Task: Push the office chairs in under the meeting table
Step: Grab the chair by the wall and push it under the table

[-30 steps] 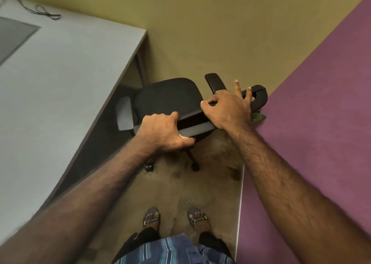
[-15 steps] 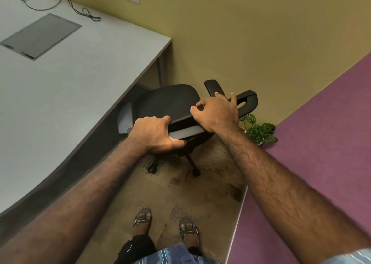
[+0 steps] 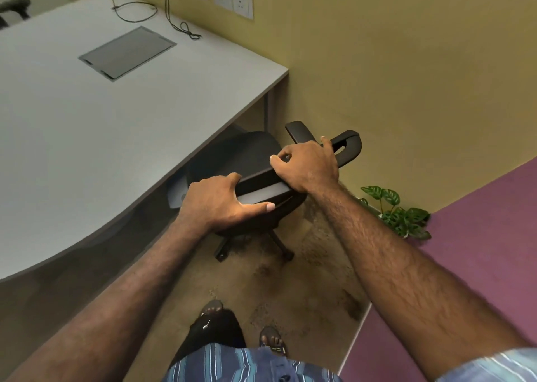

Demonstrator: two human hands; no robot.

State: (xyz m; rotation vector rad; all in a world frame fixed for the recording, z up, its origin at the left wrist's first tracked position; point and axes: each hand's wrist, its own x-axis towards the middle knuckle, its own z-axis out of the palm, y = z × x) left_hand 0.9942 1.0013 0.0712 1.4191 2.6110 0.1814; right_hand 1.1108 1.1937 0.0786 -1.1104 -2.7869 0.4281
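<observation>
A black office chair (image 3: 232, 154) stands at the near corner of the white meeting table (image 3: 101, 114), its seat partly under the table edge. My left hand (image 3: 220, 201) grips the left end of the backrest's top edge. My right hand (image 3: 308, 163) is curled over the right end of that top edge, beside the chair's right armrest (image 3: 348, 146). The chair's left armrest is mostly hidden under the table. Its wheeled base (image 3: 279, 248) shows below the seat on the tan floor.
A yellow wall (image 3: 406, 76) with sockets runs close behind the chair. A small potted plant (image 3: 398, 213) sits in the corner by a purple partition (image 3: 494, 236) on the right. Cables and a grey hatch (image 3: 128, 51) lie on the table. My feet stand below.
The view has tilted up, showing more table, sockets and the plant. The chair sits a little farther from my feet, and both hands keep hold of its backrest.
</observation>
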